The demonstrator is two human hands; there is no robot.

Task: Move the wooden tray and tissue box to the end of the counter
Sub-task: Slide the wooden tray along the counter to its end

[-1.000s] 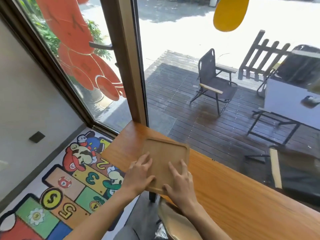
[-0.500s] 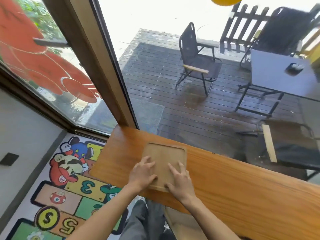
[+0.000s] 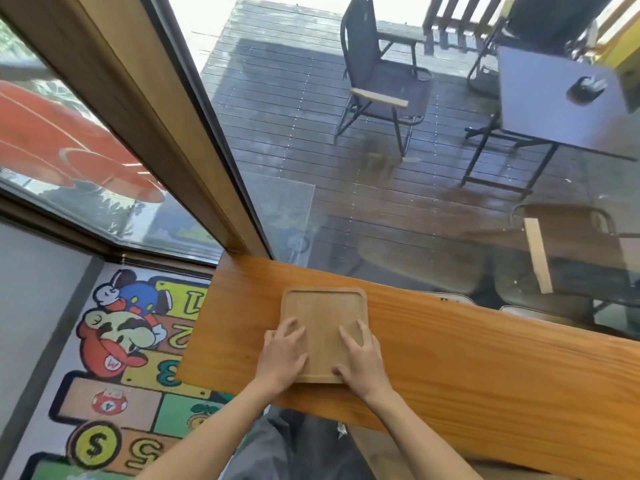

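**Tray pressed flat near counter's end**

The wooden tray [image 3: 323, 332] is lain on the counter [image 3: 467, 362] near its left end; left hand [image 3: 282, 358] and right hand [image 3: 360, 358] are spread open on it, nothing gripped; stiff, light, likely slid easily; raised rims are judged best held; no tissue box is seen.

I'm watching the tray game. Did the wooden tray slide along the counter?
Cannot tell. The camera swung, but the wooden tray looks about as near the counter end as before.
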